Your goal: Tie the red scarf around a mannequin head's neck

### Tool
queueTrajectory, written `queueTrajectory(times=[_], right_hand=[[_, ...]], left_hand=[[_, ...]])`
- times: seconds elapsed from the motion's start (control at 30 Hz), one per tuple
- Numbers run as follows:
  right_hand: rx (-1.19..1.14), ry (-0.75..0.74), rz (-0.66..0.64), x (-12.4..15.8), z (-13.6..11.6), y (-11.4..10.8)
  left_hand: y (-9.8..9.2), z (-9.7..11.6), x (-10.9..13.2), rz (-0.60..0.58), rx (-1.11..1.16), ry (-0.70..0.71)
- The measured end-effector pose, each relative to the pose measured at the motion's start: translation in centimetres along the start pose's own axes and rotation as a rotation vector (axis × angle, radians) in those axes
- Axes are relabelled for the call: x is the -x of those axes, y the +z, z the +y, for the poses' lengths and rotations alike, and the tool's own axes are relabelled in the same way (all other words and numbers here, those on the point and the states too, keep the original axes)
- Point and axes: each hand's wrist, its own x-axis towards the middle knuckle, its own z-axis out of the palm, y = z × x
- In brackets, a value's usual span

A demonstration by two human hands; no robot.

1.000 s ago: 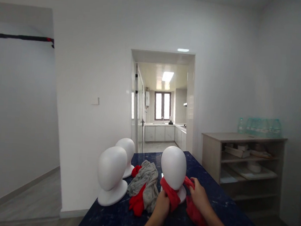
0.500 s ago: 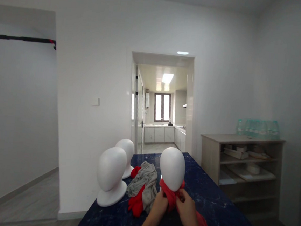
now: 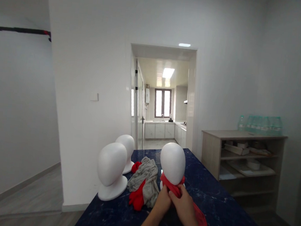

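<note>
A white mannequin head (image 3: 173, 162) stands upright before me, with a red scarf (image 3: 170, 186) wrapped around its neck. Both my hands are at the front of that neck, close together. My left hand (image 3: 163, 200) is closed on the scarf, its fingertips partly hidden. Beside it, my right hand (image 3: 183, 202) pinches the scarf's cloth under the chin. One loose end of the scarf hangs past my right wrist onto the table. To the left lies a crumpled grey scarf (image 3: 147, 177) with red cloth (image 3: 138, 198) partly under it.
Two more white mannequin heads, a nearer one (image 3: 111, 166) and a farther one (image 3: 126, 146), stand on the left of the dark blue marbled table (image 3: 221, 210). A wooden shelf unit (image 3: 212, 150) with bottles (image 3: 264, 124) on top is at the right. Behind the table, a doorway opens to a kitchen.
My hands have drawn closer together at the front of the neck, the right one moving left across the scarf. The view has tilted down slightly.
</note>
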Motion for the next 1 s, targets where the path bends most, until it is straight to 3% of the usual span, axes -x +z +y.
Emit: queueTrajectory(times=[0.1, 0.33, 0.63, 0.8, 1.0], right_hand=[[0.066, 0.011, 0.021, -0.8, -0.2, -0.2], [0.21, -0.059, 0.004, -1.6, 0.6, -0.3], [0.234, -0.091, 0.059, -2.4, 3.0, -1.4], [0.31, -0.179, 0.061, -2.7, 3.7, -1.1], [0.345, -0.284, 0.032, -2.8, 3.9, -1.0]], left_hand=[[0.0, -1.1, -0.8, -0.023, -0.061, 0.117], [-0.2, -2.2, -1.7, -0.085, 0.127, 0.008], [-0.8, -2.3, -1.2, 0.079, 0.31, -0.178], [-1.1, -2.3, -1.8, 0.149, 0.343, -0.167], [-1.7, -1.5, -2.5, 0.116, 0.275, -0.148]])
